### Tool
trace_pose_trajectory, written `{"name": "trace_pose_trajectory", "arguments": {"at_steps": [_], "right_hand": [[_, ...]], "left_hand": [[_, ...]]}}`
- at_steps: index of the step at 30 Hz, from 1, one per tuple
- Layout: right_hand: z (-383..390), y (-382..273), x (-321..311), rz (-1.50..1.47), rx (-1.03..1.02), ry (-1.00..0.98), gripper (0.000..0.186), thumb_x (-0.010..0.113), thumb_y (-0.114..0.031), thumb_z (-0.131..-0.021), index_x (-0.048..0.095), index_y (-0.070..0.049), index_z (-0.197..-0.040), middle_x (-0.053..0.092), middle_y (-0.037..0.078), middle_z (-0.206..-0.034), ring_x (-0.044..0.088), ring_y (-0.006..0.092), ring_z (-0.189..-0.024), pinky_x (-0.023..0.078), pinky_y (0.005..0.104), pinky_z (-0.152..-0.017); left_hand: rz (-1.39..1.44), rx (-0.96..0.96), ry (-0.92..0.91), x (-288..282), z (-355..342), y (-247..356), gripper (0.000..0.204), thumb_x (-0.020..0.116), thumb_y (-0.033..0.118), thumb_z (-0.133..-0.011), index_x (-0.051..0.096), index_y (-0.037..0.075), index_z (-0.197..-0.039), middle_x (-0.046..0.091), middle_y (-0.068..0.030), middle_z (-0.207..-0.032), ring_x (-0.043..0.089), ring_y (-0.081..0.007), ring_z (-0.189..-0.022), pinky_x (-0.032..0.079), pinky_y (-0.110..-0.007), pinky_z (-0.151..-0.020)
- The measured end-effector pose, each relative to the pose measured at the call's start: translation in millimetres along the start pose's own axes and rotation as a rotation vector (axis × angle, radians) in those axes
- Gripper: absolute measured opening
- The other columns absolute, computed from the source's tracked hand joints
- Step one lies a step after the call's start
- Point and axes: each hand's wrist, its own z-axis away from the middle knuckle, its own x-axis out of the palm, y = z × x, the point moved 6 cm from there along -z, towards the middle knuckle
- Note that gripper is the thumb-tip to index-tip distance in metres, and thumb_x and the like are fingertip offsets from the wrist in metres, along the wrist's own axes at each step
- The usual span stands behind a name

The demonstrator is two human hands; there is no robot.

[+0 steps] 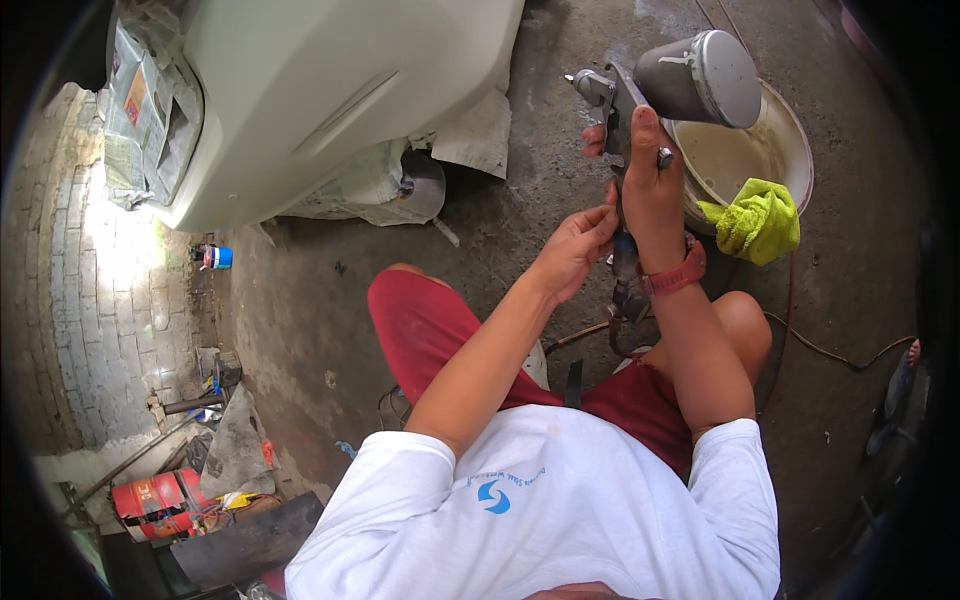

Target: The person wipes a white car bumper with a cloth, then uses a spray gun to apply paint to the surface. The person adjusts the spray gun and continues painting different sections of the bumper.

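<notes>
My right hand [655, 175] is wrapped round the handle of a metal spray gun [625, 95], which is held up and tilted. A grey, paint-spattered cup [690, 75] with a lid is attached to it and leans to the right. Close beside the lower part of the handle, my left hand [575, 250] has thumb and fingers pinched together; what lies between them is too small to make out. An air hose fitting [626, 285] hangs below the handle, partly hidden by my right wrist.
Behind the gun stands a round bucket [808, 150] of cloudy liquid, a yellow-green cloth [760, 222] over its rim. A pale vehicle body [330, 90] with masking paper [350, 190] fills the upper left. A hose [830, 355] crosses the floor. A red canister [160, 505] lies lower left.
</notes>
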Motion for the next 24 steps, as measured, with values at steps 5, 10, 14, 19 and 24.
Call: {"name": "trace_pose_trajectory", "arguments": {"at_steps": [5, 10, 14, 19, 24], "right_hand": [[-5, -5, 3, -0.018, -0.023, 0.021, 0.073, 0.044, -0.065, -0.117, 0.078, 0.0, -0.118, 0.079, 0.006, -0.091, 0.072, 0.013, -0.084, 0.05, 0.0283, -0.064], [-3, -10, 9, -0.043, -0.054, 0.007, 0.074, 0.044, -0.066, -0.117, 0.079, -0.001, -0.112, 0.078, 0.005, -0.088, 0.071, 0.0118, -0.082, 0.049, 0.0278, -0.063], [-1, -10, 12, -0.016, -0.008, -0.036, 0.075, 0.044, -0.067, -0.117, 0.079, -0.002, -0.106, 0.078, 0.005, -0.087, 0.071, 0.0109, -0.081, 0.047, 0.027, -0.061], [7, -11, 24, -0.056, 0.02, -0.135, 0.073, 0.044, -0.067, -0.117, 0.078, -0.003, -0.107, 0.077, 0.005, -0.088, 0.07, 0.011, -0.079, 0.046, 0.0264, -0.059], [26, -10, 41, -0.063, 0.095, -0.307, 0.073, 0.043, -0.066, -0.118, 0.075, -0.001, -0.127, 0.078, 0.006, -0.093, 0.072, 0.0125, -0.082, 0.049, 0.0267, -0.06]], "left_hand": [[0.032, 0.002, 0.015, 1, -1, 3, 0.025, 0.082, 0.034, -0.106, 0.077, 0.016, -0.123, 0.072, 0.0133, -0.109, 0.063, -0.0027, -0.102, 0.045, -0.026, -0.095], [0.056, 0.007, 0.05, -1, 4, 8, 0.023, 0.083, 0.032, -0.105, 0.078, 0.016, -0.12, 0.074, 0.0119, -0.11, 0.064, -0.0042, -0.104, 0.045, -0.028, -0.098], [0.083, 0.038, 0.018, -1, 9, 9, 0.023, 0.082, 0.028, -0.106, 0.078, 0.016, -0.125, 0.075, 0.0109, -0.113, 0.065, -0.0047, -0.112, 0.046, -0.03, -0.103], [0.134, 0.101, 0.092, -7, 29, -1, 0.024, 0.078, 0.023, -0.109, 0.077, 0.018, -0.132, 0.074, 0.0101, -0.121, 0.066, -0.0064, -0.119, 0.046, -0.033, -0.111], [0.124, 0.162, 0.133, -10, 57, -11, 0.029, 0.074, 0.022, -0.111, 0.073, 0.022, -0.14, 0.071, 0.0091, -0.134, 0.062, -0.0085, -0.13, 0.043, -0.038, -0.116]]}}
